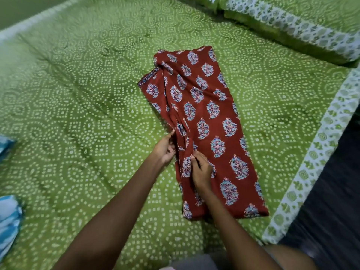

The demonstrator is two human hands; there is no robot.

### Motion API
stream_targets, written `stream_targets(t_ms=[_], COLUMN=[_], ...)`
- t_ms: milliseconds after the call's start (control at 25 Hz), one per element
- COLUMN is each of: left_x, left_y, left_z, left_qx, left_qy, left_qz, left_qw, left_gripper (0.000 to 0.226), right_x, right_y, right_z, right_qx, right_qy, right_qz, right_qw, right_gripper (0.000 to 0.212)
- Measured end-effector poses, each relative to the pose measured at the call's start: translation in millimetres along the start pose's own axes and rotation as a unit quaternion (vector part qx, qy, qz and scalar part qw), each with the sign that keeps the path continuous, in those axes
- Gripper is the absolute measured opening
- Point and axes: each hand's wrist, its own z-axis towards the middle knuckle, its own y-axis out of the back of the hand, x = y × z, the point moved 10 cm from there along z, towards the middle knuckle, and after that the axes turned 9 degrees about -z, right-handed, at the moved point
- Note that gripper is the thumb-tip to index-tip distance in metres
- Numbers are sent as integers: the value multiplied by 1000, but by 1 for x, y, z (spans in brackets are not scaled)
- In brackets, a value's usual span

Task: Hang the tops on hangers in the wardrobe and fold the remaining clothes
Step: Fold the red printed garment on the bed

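Note:
A red garment (210,121) with blue and white flower prints lies folded lengthwise on the green bed (78,114), running from the middle toward the near right. My left hand (164,150) is at the garment's left edge, its fingers curled round a fold of the cloth. My right hand (200,170) lies on top of the garment beside it, pinching a fold of the red cloth between thumb and fingers. The top left part of the garment is bunched and creased.
A blue and white cloth (8,217) lies at the bed's left edge. Green pillows with white printed borders (292,22) sit at the far right. The bed's white-bordered edge (311,168) runs down the right, with dark floor (335,191) beyond.

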Motion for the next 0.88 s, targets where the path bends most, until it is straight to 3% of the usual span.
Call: stream_targets(t_ms=[120, 160, 280, 360, 600, 880], left_x=[-29, -35, -28, -21, -31, -109], left_y=[0, 5, 12, 12, -10, 5], left_z=[8, 9, 8, 9, 4, 61], left_qx=[-26, -36, -33, -21, 4, -35], left_qy=[-63, -71, -45, -63, -87, -126], left_qz=[-103, -77, 190, 284, 96, -71], left_qw=[992, 994, 980, 957, 992, 989], left_gripper=[28, 26, 13, 15, 36, 18], right_x=[-1, -2, 0, 0, -3, -3], right_y=[0, 0, 1, 2, 2, 1], right_z=[2, 1, -2, -2, -2, -3], right_qx=[3, 4, -6, -23, -37, -29], right_qy=[4, -1, -12, -7, -14, -29], right_qz=[8, 16, 32, 20, 12, 30], right_qw=[1000, 1000, 999, 1000, 999, 999], right_gripper=[24, 23, 22, 22, 22, 23])
